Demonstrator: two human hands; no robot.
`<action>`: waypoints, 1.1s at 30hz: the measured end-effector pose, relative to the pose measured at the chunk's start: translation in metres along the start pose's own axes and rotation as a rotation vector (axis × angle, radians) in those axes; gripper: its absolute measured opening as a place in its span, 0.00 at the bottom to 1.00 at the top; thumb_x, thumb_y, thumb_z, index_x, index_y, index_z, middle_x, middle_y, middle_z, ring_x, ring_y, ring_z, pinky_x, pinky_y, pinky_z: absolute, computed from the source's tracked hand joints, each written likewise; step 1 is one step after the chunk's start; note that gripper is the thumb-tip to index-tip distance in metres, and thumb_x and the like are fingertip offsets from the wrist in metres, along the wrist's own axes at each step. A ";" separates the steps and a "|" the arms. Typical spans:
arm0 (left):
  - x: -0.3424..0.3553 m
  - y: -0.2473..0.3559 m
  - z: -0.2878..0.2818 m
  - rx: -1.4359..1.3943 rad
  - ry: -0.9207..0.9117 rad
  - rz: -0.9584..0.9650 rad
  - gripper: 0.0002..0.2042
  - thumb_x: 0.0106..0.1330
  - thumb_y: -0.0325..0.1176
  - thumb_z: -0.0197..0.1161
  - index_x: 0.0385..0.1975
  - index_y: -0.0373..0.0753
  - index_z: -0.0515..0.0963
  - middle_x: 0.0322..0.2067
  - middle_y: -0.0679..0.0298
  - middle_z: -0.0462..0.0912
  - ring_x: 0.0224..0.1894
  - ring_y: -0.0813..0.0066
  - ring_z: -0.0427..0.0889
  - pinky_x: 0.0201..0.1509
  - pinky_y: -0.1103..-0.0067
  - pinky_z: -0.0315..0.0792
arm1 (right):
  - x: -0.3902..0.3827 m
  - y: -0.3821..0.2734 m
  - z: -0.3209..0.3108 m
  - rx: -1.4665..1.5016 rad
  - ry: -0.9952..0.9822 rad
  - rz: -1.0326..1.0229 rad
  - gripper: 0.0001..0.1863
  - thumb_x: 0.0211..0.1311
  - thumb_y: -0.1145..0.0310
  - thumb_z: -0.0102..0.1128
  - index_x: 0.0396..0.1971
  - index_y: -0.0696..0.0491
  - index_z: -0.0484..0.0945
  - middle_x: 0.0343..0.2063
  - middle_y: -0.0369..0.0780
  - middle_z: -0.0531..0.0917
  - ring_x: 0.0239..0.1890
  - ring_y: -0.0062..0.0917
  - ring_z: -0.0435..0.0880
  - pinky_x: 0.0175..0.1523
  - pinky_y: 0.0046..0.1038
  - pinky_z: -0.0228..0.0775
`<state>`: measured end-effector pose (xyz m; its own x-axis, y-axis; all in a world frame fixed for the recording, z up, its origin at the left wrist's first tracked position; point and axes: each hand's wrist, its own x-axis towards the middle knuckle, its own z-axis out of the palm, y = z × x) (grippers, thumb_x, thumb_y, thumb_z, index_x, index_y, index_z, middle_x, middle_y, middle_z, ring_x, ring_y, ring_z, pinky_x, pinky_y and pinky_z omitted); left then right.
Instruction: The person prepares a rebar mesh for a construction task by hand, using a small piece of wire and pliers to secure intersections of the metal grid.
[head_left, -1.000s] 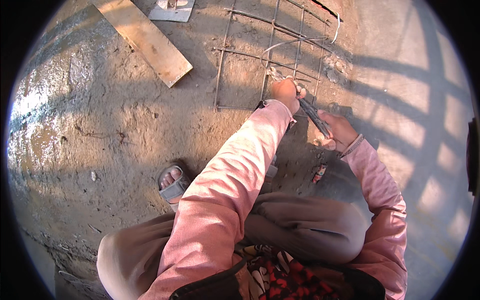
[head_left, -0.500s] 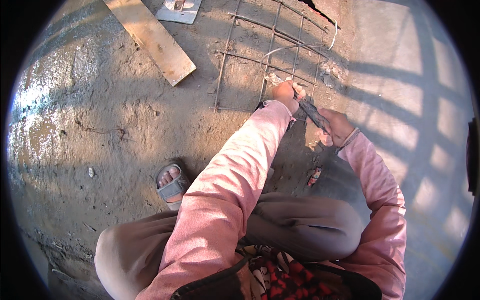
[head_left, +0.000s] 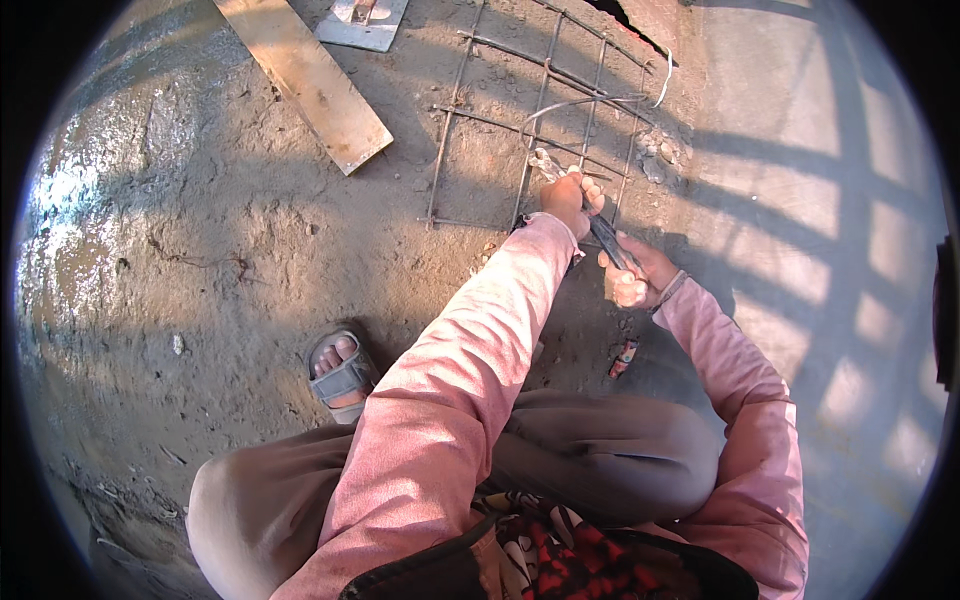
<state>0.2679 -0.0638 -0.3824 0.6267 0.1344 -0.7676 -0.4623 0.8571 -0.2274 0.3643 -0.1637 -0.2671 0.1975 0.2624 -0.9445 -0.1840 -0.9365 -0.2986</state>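
Note:
Both hands grip a dark, twisted, crumpled strip (head_left: pixel 608 238), its material hard to tell. My left hand (head_left: pixel 566 198) is closed around its upper part, and a pale, crumpled end sticks out beyond the fingers. Closer to me and to the right, my right hand (head_left: pixel 642 270) is closed on the lower part. Just past my left hand, a grid of thin steel bars (head_left: pixel 548 65) lies on the dirt. A bent wire (head_left: pixel 562 101) crosses it, and a white strand curves at its right edge.
A wooden plank (head_left: pixel 308 88) lies far left, beside a flat metal trowel (head_left: pixel 362 32). Rubble (head_left: pixel 660 155) sits right of the grid, near a smooth concrete slab (head_left: pixel 790 190). A small red wrapper-like piece (head_left: pixel 622 358) and my sandalled foot (head_left: pixel 342 370) are nearer.
My right hand has moved left and a little toward my left hand, its fingers now more curled around the strip. The left hand has shifted only slightly.

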 end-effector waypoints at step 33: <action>0.007 0.006 -0.010 0.134 0.113 0.067 0.10 0.71 0.34 0.41 0.34 0.35 0.67 0.24 0.57 0.72 0.24 0.64 0.74 0.26 0.64 0.70 | -0.002 0.021 0.026 -0.077 0.091 -0.042 0.22 0.65 0.50 0.49 0.40 0.56 0.72 0.17 0.44 0.77 0.13 0.30 0.76 0.17 0.31 0.66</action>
<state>0.2634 -0.0630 -0.3945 0.5190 0.1431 -0.8427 -0.4080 0.9078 -0.0972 0.3347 -0.1779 -0.2748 0.2904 0.2832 -0.9140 -0.0994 -0.9411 -0.3232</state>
